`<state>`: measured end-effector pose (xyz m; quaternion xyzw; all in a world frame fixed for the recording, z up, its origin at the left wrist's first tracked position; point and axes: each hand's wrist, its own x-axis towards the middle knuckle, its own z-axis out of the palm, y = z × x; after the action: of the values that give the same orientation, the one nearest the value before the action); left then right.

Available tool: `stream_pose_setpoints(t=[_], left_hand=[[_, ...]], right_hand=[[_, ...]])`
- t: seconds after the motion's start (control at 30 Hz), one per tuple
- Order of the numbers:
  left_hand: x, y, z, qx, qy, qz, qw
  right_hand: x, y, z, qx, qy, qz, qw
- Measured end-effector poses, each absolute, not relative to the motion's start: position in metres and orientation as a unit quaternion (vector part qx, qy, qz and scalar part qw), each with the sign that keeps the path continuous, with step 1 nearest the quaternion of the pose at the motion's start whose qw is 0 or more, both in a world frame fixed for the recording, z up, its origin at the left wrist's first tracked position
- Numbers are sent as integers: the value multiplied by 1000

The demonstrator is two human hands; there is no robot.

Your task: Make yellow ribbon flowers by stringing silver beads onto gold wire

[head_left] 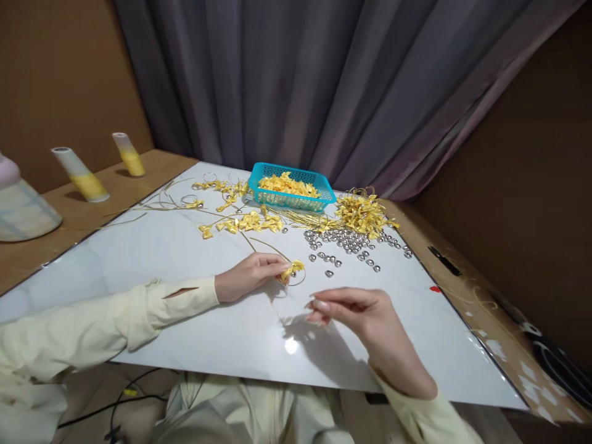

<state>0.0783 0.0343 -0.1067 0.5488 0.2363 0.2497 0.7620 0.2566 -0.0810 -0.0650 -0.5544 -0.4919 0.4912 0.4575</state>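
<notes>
Between the thumb and fingers of my left hand [256,274] is a yellow ribbon bow [293,269], with a thin cord loop at its right side and a small shiny piece on it. Two gold cord ends stick out behind that hand. Lower and to the right, my right hand [354,308] hovers over the white board with its fingertips pinched together. What they hold, if anything, is too small to make out. Beyond the hands lie silver heart-shaped beads [346,239] and a row of loose yellow bows [250,222].
A blue basket [292,202] of yellow bows stands at the back, beside a pile of bows on cords [363,213]. Two thread cones [81,176] and a jar [23,206] stand left. Black snips [444,261] and scissors [555,364] lie on the right edge.
</notes>
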Motion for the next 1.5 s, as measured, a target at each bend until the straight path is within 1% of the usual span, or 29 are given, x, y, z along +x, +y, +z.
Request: stream_pose_setpoints(t=[0.1, 0.2, 0.27, 0.33, 0.37, 0.43, 0.5, 0.57, 0.67, 0.8, 1.07, 1.5], left_hand=[[78, 34, -106, 549, 228, 247, 765], [77, 37, -106, 540, 234, 253, 767], [76, 38, -105, 536, 237, 257, 768], [76, 38, -104, 539, 234, 262, 766], [76, 38, -103, 540, 233, 264, 764], [76, 38, -103, 543, 233, 269, 761], [76, 38, -103, 546, 233, 275, 757], [76, 38, -103, 549, 231, 278, 754], [75, 38, -104, 549, 231, 279, 753], [75, 38, -105, 545, 237, 281, 754], [77, 40, -107, 550, 236, 283, 750], [76, 39, -104, 562, 242, 279, 740]], right_hand=[[265, -57, -54, -545, -599, 398, 432], [269, -39, -53, -502, -739, 221, 391], [270, -32, -58, -460, -816, 70, 344], [269, -29, -65, -433, -854, -54, 284], [269, -29, -69, -429, -862, -95, 254], [269, -30, -75, -432, -866, -133, 213], [270, -31, -78, -437, -864, -134, 210], [270, -32, -80, -442, -859, -122, 226], [270, -33, -81, -450, -854, -93, 244], [268, -33, -84, -459, -852, -58, 246], [266, -34, -85, -454, -845, -33, 281], [264, -33, -87, -470, -839, -15, 273]])
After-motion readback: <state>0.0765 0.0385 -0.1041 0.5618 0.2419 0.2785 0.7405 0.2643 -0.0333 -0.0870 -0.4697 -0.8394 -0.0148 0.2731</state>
